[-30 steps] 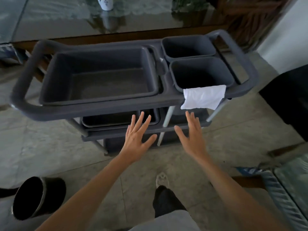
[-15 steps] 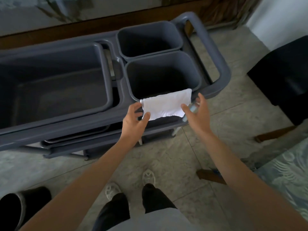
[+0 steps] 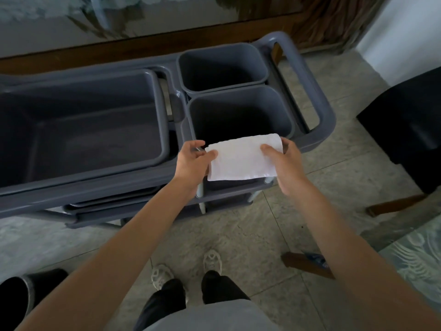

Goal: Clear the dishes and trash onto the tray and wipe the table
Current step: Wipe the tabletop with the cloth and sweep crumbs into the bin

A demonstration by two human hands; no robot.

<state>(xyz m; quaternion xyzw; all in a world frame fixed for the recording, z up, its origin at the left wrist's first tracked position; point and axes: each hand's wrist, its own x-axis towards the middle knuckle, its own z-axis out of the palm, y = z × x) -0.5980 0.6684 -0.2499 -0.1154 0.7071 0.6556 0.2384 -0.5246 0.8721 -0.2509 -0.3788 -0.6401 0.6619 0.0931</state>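
No legible text — apparently none.

We reach both arms forward, left hand (image 3: 192,161) and right hand (image 3: 285,161) each closing a thumb-and-finger grip, wrists level.

Between my left hand (image 3: 191,161) and my right hand (image 3: 284,161): white cloth (image 3: 241,160), soft, matt, faintly textured weave. Beyond my fingers: cart (image 3: 317,108) of grey moulded plastic, smooth, dull satin sheen; two small bins (image 3: 224,65) and large tub (image 3: 78,125) to my left, same matt grey plastic. Below my wrists: floor (image 3: 250,225), pale stone tile, veined, low gloss. Far beyond the cart: table edge (image 3: 133,46), brown wood, under a reflective glossy top.
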